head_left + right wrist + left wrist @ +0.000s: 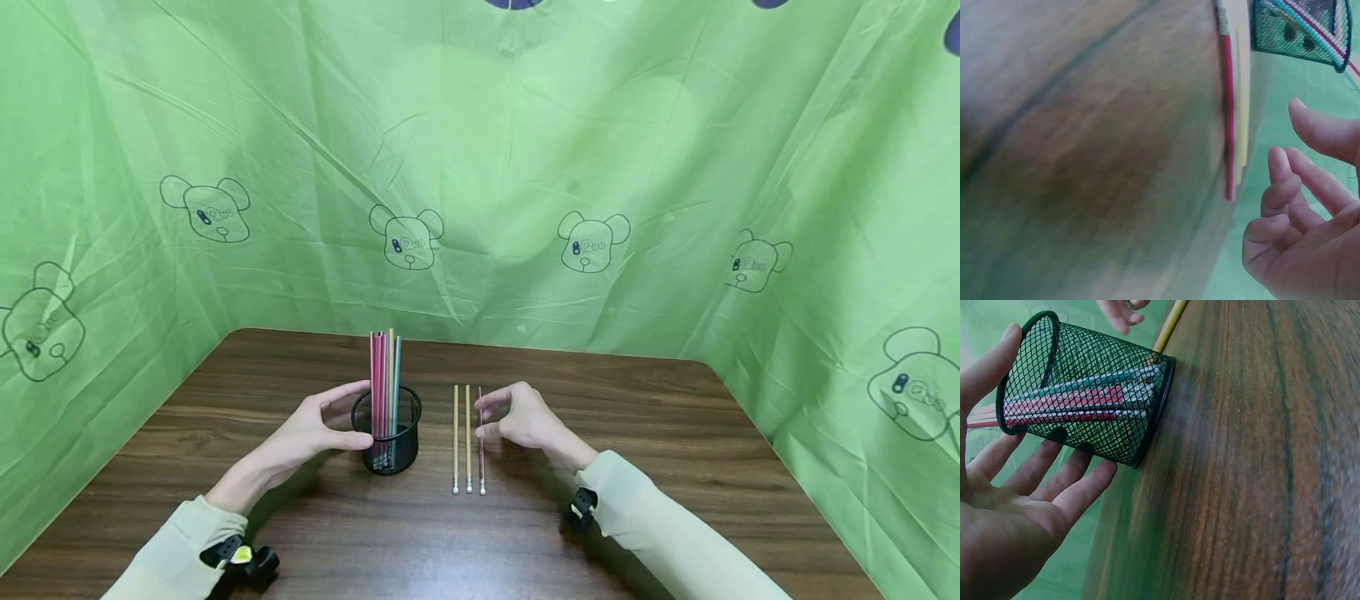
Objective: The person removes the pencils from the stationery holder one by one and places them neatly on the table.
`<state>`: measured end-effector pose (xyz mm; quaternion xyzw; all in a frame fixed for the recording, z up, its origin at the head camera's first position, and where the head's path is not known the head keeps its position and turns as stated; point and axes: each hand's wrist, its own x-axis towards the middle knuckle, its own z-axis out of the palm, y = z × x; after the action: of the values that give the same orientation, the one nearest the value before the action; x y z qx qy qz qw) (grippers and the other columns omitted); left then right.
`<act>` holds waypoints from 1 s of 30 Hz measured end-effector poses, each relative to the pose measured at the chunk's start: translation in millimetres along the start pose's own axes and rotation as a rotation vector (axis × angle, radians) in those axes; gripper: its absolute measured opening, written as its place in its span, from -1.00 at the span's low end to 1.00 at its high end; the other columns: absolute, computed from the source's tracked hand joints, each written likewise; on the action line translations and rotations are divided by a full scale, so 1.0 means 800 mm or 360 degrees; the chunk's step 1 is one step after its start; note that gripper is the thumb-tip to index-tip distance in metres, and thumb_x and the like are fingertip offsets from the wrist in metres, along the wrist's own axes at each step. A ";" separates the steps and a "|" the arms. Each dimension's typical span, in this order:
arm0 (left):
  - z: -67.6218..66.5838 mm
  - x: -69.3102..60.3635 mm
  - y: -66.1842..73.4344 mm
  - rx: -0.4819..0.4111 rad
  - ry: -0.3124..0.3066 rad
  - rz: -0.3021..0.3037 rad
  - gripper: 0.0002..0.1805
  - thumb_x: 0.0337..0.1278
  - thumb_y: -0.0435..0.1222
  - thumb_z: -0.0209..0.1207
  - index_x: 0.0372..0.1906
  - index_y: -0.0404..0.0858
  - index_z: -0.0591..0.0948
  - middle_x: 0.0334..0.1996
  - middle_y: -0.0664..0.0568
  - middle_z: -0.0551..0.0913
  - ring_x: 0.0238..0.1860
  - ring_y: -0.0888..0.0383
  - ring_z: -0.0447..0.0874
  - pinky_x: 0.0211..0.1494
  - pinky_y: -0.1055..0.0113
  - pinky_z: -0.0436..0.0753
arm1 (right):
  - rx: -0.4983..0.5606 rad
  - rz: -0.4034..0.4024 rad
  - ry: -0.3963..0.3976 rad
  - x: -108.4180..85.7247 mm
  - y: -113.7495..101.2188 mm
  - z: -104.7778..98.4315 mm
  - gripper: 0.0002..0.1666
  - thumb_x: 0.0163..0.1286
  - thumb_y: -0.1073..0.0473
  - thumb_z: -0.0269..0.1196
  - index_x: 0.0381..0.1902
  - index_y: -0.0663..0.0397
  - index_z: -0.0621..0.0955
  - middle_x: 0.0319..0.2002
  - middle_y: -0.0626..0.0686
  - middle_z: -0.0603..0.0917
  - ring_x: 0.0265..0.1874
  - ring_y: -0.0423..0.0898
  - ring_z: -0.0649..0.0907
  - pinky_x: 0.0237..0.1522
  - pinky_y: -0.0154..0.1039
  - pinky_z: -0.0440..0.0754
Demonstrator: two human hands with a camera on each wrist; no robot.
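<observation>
Wood counter (637, 400), green cloth (480, 125) behind

Left hand (303, 437) grips the mesh cup (393, 458) between thumb and fingers; right hand (527, 419), fingers parted, holds nothing. Just beside it lies the red pencil (482, 468): probably light, stiff, smooth; best pinched mid-shaft.

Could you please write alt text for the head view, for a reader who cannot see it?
A person's left hand holds a black mesh cup of upright coloured pencils on a brown wooden table, while the right hand hovers close to a red pencil lying beside two yellow pencils. Green cloth printed with cartoon animal faces hangs behind.
</observation>
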<state>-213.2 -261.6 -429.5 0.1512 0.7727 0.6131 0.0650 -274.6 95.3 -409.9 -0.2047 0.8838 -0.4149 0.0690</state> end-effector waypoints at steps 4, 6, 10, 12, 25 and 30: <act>0.000 0.000 -0.001 -0.0013 -0.0004 0.0001 -0.07 0.20 -0.29 0.49 0.62 -0.23 0.30 0.48 -0.30 0.41 0.40 -0.23 0.47 0.34 0.03 0.41 | 0.0005 -0.0065 -0.0022 0.003 -0.012 -0.002 -0.53 0.11 0.25 0.63 0.03 0.16 0.81 -0.23 0.06 0.82 0.04 -0.04 0.68 0.03 -0.10 0.56; 0.000 0.000 -0.001 -0.0018 -0.0007 0.0003 -0.07 0.20 -0.29 0.48 0.62 -0.24 0.30 0.47 -0.30 0.41 0.40 -0.22 0.47 0.34 0.04 0.41 | 0.0011 -0.0088 -0.0031 0.005 -0.019 -0.002 -0.53 0.13 0.24 0.63 0.04 0.13 0.81 -0.20 0.06 0.83 0.05 -0.04 0.68 0.03 -0.09 0.56; 0.000 0.000 -0.001 -0.0022 -0.0011 0.0004 -0.07 0.20 -0.29 0.49 0.62 -0.24 0.30 0.47 -0.29 0.42 0.40 -0.21 0.48 0.33 0.09 0.42 | 0.0035 -0.0139 -0.0037 0.009 -0.032 0.000 -0.55 0.15 0.24 0.62 0.04 0.09 0.81 -0.21 -0.02 0.82 0.03 -0.03 0.71 0.12 0.01 0.58; 0.000 0.000 -0.001 -0.0028 -0.0014 0.0003 -0.07 0.20 -0.29 0.49 0.62 -0.24 0.30 0.47 -0.29 0.42 0.39 -0.20 0.48 0.32 0.12 0.43 | 0.0057 -0.0170 -0.0036 0.012 -0.039 0.002 -0.56 0.17 0.25 0.61 0.04 0.07 0.82 -0.22 -0.04 0.82 -0.06 0.01 0.72 0.06 0.02 0.61; 0.000 0.001 -0.002 -0.0064 -0.0027 0.0014 -0.09 0.22 -0.31 0.47 0.62 -0.25 0.30 0.47 -0.29 0.43 0.38 -0.21 0.49 0.32 0.12 0.46 | 0.0207 -0.0305 -0.0016 0.029 -0.074 0.025 -0.60 0.25 0.18 0.55 0.08 -0.05 0.81 -0.05 -0.12 0.82 -0.24 -0.15 0.67 -0.16 -0.23 0.59; 0.000 0.001 -0.002 -0.0058 -0.0029 0.0009 -0.09 0.22 -0.31 0.47 0.62 -0.25 0.30 0.47 -0.29 0.43 0.39 -0.23 0.48 0.33 0.03 0.44 | 0.0251 -0.0347 -0.0031 0.034 -0.084 0.034 -0.56 0.26 0.17 0.55 0.12 0.04 0.79 0.03 0.00 0.81 -0.08 -0.13 0.70 -0.07 -0.24 0.60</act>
<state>-213.9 -261.7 -430.7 0.1577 0.7603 0.6259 0.0730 -270.5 26.6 -374.8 -0.2975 0.8202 -0.4863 0.0480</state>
